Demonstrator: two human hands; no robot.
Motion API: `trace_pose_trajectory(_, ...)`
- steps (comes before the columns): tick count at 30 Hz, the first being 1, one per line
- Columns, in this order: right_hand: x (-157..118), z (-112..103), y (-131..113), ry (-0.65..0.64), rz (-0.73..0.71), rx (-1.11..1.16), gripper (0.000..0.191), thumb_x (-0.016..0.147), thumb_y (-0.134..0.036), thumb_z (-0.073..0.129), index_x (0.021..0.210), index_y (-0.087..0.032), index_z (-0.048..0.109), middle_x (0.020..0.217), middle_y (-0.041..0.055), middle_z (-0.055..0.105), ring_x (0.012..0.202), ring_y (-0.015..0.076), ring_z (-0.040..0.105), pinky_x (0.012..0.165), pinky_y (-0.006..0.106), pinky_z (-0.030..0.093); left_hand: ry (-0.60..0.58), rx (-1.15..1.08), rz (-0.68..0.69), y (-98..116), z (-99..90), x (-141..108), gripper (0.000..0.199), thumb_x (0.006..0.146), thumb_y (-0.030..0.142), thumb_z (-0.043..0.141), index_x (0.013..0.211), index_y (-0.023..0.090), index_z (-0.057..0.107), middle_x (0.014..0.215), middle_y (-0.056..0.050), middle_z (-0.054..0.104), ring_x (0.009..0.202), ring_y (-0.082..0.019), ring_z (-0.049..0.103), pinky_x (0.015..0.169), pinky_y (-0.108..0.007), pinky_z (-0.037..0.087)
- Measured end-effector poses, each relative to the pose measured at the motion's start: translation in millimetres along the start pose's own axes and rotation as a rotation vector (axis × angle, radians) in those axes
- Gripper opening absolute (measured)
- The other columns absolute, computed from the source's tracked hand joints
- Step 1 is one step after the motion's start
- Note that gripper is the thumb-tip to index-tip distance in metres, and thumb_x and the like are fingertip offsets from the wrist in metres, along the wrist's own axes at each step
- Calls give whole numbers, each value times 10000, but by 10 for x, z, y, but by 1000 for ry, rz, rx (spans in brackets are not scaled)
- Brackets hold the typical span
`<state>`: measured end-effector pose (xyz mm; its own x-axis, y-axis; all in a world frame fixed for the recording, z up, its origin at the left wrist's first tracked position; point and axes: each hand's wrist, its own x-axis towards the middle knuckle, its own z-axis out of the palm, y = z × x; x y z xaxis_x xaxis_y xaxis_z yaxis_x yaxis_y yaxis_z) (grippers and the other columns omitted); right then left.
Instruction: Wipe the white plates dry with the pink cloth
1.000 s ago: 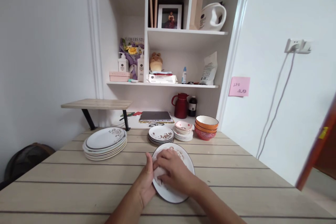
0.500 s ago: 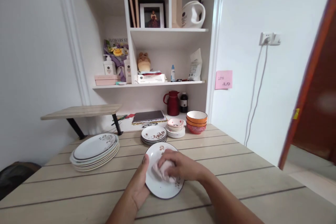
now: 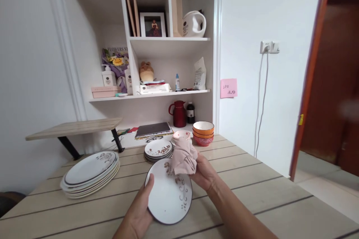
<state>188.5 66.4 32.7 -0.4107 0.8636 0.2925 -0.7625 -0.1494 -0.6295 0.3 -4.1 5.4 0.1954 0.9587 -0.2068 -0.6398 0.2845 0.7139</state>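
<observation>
A white plate (image 3: pixel 166 198) with a dark rim and brown flower pattern is tilted toward me above the table. My left hand (image 3: pixel 141 207) grips its left edge, thumb on the face and fingers underneath. In my right hand (image 3: pixel 204 171) is a bunched pinkish cloth (image 3: pixel 184 157), held up at the plate's upper right edge; the cloth hides part of the rim. Just behind is a stack of small patterned plates (image 3: pixel 158 149). Pink-patterned small bowls (image 3: pixel 181 135) stand partly hidden behind the cloth.
Large plates (image 3: pixel 89 171) are stacked at the left, near a raised wooden stand (image 3: pixel 74 127). Orange and red bowls (image 3: pixel 203 130) stand at the back right. A laptop (image 3: pixel 154 129) and a red jug (image 3: pixel 179 114) are at the back, below the shelves (image 3: pixel 171 40).
My right hand has lifted the cloth off the middle of the plate to its upper right edge and turned over. The plate is still in my left hand. The view has shifted slightly.
</observation>
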Motion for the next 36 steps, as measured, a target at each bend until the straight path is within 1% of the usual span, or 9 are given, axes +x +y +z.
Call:
trace_pose_trajectory(9, -9, 19, 9, 67, -30, -157, 203, 781, -300, 642, 951, -190, 625, 978, 48, 683, 905, 197, 640, 878, 378, 486, 35, 22, 15, 18, 83, -46, 695, 774, 408, 664, 1378, 150, 436, 1153, -168, 687, 1075, -296, 640, 962, -416, 460)
trace_pose_trajectory(13, -36, 112, 24, 69, 10, -218, 341, 743, -243, 656, 1074, -224, 577, 1011, 29, 665, 893, 182, 626, 835, 344, 480, 47, 37, 23, 3, 57, -23, 704, 769, 414, 669, 1376, 142, 437, 1119, -175, 700, 1037, -296, 658, 940, -420, 473)
trace_pose_trajectory(17, -85, 194, 125, 78, 79, -391, 259, 685, -182, 637, 927, -208, 549, 767, -30, 606, 683, 129, 555, 640, 244, 430, -13, 38, 41, -41, -6, 31, 672, 778, 414, 660, 1361, 149, 458, 1103, -171, 708, 1013, -293, 668, 918, -423, 484)
trace_pose_trajectory(20, -93, 187, 278, 72, 91, -599, 178, 688, -175, 569, 856, -202, 518, 680, -56, 535, 598, 105, 468, 580, 223, 369, -18, 39, 54, -66, -34, 68, 628, 778, 408, 662, 1322, 136, 503, 1056, -165, 725, 962, -286, 686, 900, -415, 494)
trace_pose_trajectory(23, -62, 133, 434, 6, 10, -815, 166, 710, -158, 486, 864, -196, 535, 743, -22, 555, 681, 142, 502, 635, 261, 402, 30, 55, 72, -77, -34, 87, 575, 750, 368, 701, 1248, 113, 566, 995, -164, 741, 902, -286, 702, 880, -409, 503)
trace_pose_trajectory(25, -26, 89, 489, -25, -122, -1036, 172, 706, -134, 467, 833, -192, 567, 840, 19, 572, 789, 176, 531, 724, 304, 428, 62, 66, 96, -82, -26, 89, 542, 716, 315, 739, 1198, 110, 600, 964, -159, 748, 862, -284, 710, 866, -404, 511)
trace_pose_trajectory(28, 33, 9, 455, 41, -358, -1337, 213, 711, -109, 477, 837, -194, 626, 1004, 69, 541, 927, 207, 524, 845, 350, 417, 59, 70, 121, -89, -12, 80, 506, 689, 252, 763, 1152, 99, 628, 958, -164, 749, 871, -289, 709, 868, -399, 511)
trace_pose_trajectory(33, 71, -146, 207, 341, -372, -1321, 290, 804, -227, 453, 1052, -215, 603, 859, 29, 521, 707, 178, 510, 698, 338, 450, 63, 68, 99, -103, 0, 67, 506, 685, 257, 764, 1136, 66, 636, 941, -189, 746, 926, -315, 695, 870, -406, 510)
trace_pose_trajectory(36, 7, -82, 84, 370, -460, -1272, 289, 874, -303, 412, 1083, -205, 585, 762, 9, 508, 666, 176, 480, 635, 307, 418, 72, 73, 104, -114, -4, 73, 493, 693, 262, 756, 1129, 64, 639, 928, -187, 748, 925, -318, 695, 870, -419, 509)
